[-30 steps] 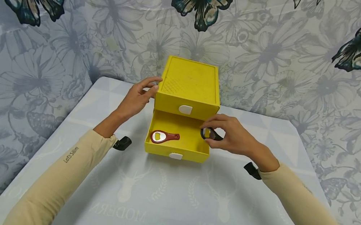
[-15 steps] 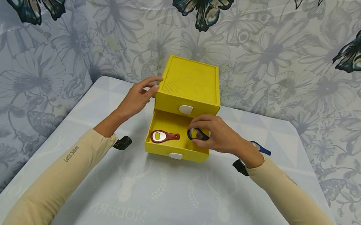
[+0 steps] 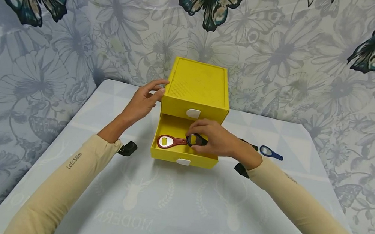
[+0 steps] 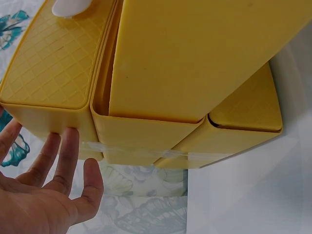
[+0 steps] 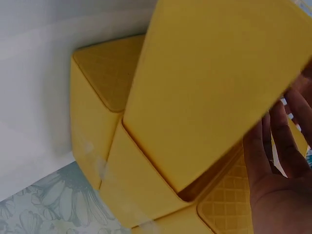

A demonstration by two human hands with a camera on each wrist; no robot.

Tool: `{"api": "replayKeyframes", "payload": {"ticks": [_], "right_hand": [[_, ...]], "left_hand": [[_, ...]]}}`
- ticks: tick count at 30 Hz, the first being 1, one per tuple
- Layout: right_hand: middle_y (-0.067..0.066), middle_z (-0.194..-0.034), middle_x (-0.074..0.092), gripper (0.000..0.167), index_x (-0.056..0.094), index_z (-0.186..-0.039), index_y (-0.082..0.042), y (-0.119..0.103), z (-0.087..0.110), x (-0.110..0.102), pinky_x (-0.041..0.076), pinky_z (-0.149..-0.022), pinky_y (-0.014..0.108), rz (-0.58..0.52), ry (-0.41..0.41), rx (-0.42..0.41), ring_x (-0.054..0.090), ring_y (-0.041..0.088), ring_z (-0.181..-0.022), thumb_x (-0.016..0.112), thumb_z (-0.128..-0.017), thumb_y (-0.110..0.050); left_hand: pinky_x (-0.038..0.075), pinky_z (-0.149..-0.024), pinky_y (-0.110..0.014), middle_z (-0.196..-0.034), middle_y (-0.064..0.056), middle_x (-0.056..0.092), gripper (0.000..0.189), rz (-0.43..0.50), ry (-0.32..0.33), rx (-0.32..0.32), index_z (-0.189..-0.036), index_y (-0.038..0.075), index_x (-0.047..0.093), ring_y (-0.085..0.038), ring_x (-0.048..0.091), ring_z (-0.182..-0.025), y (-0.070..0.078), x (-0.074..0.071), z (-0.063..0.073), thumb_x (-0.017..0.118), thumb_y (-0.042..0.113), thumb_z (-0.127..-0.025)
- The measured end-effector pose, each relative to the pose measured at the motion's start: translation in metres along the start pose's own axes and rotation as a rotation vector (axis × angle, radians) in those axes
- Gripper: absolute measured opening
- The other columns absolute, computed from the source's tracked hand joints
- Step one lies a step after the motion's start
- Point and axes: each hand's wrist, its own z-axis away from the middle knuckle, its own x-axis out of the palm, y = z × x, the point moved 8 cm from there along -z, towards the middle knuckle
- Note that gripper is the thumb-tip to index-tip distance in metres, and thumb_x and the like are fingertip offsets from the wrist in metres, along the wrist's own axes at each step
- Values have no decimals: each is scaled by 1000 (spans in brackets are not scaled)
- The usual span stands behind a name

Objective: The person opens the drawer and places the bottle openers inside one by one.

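A yellow drawer unit stands on the table with a lower drawer pulled out. Fingertips of my left hand touch the unit's left side; the left wrist view shows these fingers fairly straight against the wall. Inside the drawer, towards its left, lies a red bottle opener. My right hand pinches a black bottle opener between thumb and fingers over the drawer, its ring end beside the red handle. Whether the two openers touch, I cannot tell. The drawer wall partly hides the right hand in its wrist view.
On the table to the right lies a blue bottle opener. Next to it is a dark object, mostly hidden behind the right forearm. White pull tabs stick out from the drawer fronts. A patterned cloth wall rises behind the table.
My right hand has moved left with the black bottle opener, from the drawer's right edge to above its middle. The blue opener has come into view. My left hand has stayed put.
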Motion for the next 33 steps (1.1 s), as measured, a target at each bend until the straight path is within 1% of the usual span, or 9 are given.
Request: {"api": "replayKeyframes", "payload": {"ticks": [3, 6, 12, 16, 20, 25, 30, 33], "right_hand": [[4, -119, 66, 29, 74, -113, -11, 3, 0, 8, 51, -98, 38, 2, -40, 12, 59, 20, -111, 79, -86, -20], [3, -119, 66, 29, 74, -113, -11, 3, -1, 12, 50, -99, 38, -1, -63, 11, 59, 20, -112, 79, -86, -20], [3, -118, 67, 29, 74, -113, -10, 5, -3, 15, 51, -99, 36, -1, -88, -11, 61, 18, -110, 79, -86, -18], [3, -119, 67, 32, 74, -115, -8, 8, -1, 13, 51, -100, 36, -2, -90, 8, 61, 19, -112, 80, -87, -23], [4, -118, 68, 31, 74, -115, -7, 8, 6, 3, 52, -99, 38, -16, -40, 42, 62, 19, -112, 79, -88, -21], [4, -114, 70, 24, 73, -115, -7, 2, 19, -10, 53, -94, 39, -49, 36, 67, 63, 19, -106, 73, -93, -17], [5, -111, 72, 24, 73, -115, -8, -4, 36, -13, 56, -85, 40, -83, 98, 118, 65, 21, -97, 74, -92, -17], [2, -109, 73, 26, 73, -115, -10, -8, 45, -12, 57, -83, 40, -99, 146, 145, 65, 21, -94, 77, -90, -17]], "left_hand": [[46, -90, -43, -140, -12, 53, 45, 1, -1, 0, -149, 30, 48, -30, 60, -110, 0, 0, 0, 48, 43, -106], [45, -89, -43, -140, -12, 53, 45, 0, 2, 1, -149, 30, 48, -31, 60, -110, 1, -1, 0, 48, 43, -106], [46, -91, -44, -141, -11, 53, 45, -2, 1, -6, -149, 31, 47, -31, 61, -112, 0, 0, 0, 48, 44, -105], [46, -91, -44, -141, -11, 53, 45, -5, 2, -5, -149, 31, 47, -31, 61, -112, 0, -1, 1, 48, 43, -106], [46, -90, -43, -141, -11, 53, 45, -7, 2, 2, -149, 31, 48, -30, 61, -111, 0, 0, 0, 48, 43, -106], [46, -90, -43, -141, -12, 52, 45, -7, 3, 4, -149, 31, 47, -30, 60, -111, 0, 0, 0, 48, 43, -106], [46, -93, -46, -142, -11, 52, 46, -8, -2, -4, -149, 32, 47, -31, 60, -113, -1, 0, 0, 48, 46, -105], [46, -95, -47, -143, -11, 51, 47, -6, -4, -10, -149, 32, 46, -31, 60, -114, -2, 0, -1, 47, 46, -105]]}}
